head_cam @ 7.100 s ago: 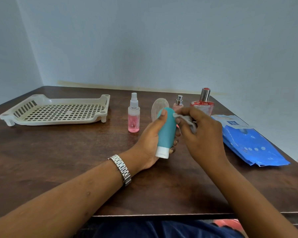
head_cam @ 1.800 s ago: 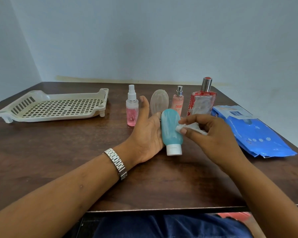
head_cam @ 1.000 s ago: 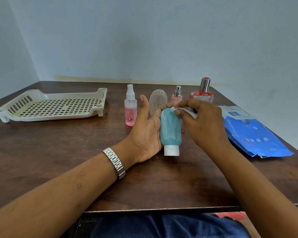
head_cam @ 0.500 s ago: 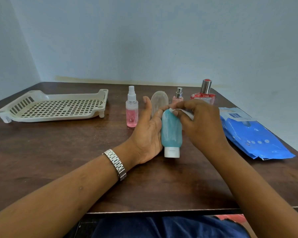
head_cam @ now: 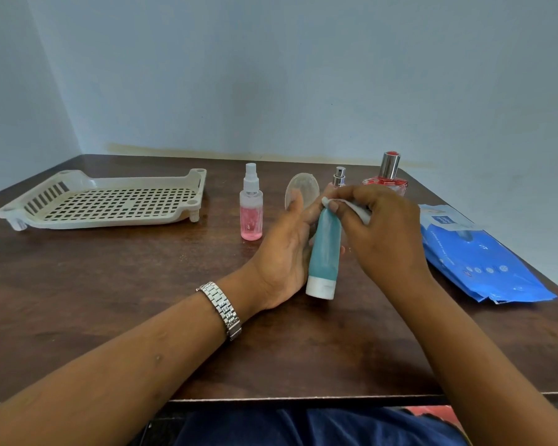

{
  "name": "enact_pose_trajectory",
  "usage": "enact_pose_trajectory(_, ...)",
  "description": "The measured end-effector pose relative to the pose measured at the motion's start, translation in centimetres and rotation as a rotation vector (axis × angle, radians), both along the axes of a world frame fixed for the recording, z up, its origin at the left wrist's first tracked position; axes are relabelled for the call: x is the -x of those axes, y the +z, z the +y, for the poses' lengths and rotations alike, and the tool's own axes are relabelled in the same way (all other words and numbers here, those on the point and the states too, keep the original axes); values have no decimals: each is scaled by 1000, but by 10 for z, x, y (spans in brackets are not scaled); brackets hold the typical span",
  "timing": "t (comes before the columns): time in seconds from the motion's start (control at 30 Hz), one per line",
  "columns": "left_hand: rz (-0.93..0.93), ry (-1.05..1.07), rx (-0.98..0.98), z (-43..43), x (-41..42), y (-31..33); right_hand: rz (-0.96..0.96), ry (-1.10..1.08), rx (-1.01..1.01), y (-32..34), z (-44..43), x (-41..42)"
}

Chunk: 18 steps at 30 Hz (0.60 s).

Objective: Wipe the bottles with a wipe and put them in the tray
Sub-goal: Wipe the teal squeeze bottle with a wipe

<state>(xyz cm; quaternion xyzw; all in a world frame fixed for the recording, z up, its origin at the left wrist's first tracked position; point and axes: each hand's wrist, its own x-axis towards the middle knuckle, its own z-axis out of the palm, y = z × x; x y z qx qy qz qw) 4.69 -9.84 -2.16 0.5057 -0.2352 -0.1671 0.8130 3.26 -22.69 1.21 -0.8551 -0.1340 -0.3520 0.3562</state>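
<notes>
The teal bottle (head_cam: pixel 324 249) is lying slantwise in the left hand (head_cam: pixel 282 252), just above the bench (head_cam: pixel 110 284) near its middle, with its white cap (head_cam: pixel 319 287) pointing toward the person and its crimped end pointing away. The left hand is cradling it from behind with the fingers mostly straight, and the thumb is standing up clear of the bottle. A metal watch (head_cam: pixel 222 309) is sitting on that wrist. The right hand (head_cam: pixel 388 235) is pinching a white wipe (head_cam: pixel 355 207) between thumb and curled fingers and is pressing it against the bottle's far end.

Just behind the hands, four things are standing in a row: a pink spray bottle (head_cam: pixel 251 210), a clear oval piece (head_cam: pixel 303 188), a small silver-topped bottle (head_cam: pixel 339 177) and a red bottle (head_cam: pixel 388 175) with a silver cap; the hands are hiding the lower parts of the last three. A blue wipes pack (head_cam: pixel 479 257) is lying flat at the right edge of the bench. The cream slotted tray (head_cam: pixel 103 201) is sitting at the far left, well apart from the teal bottle, with nothing showing inside it.
</notes>
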Motion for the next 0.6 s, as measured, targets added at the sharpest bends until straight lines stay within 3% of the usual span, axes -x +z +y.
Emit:
enact_pose_trajectory(0.1, -38, -32, -55, 0, 1, 3, -5, -14, -16, 0, -2, 2)
enact_pose_trajectory(0.27, -202, -208, -368, 12, 0, 6, 27, -23, -52, -2, -9, -1)
enact_pose_trajectory(0.37, -198, -262, -479, 15, 2, 10, 56, -10, -52, -4, -10, 0)
enact_pose_trajectory(0.6, -121, -263, -481, 19, 3, 14, 70, 36, -18, -1, -11, 5)
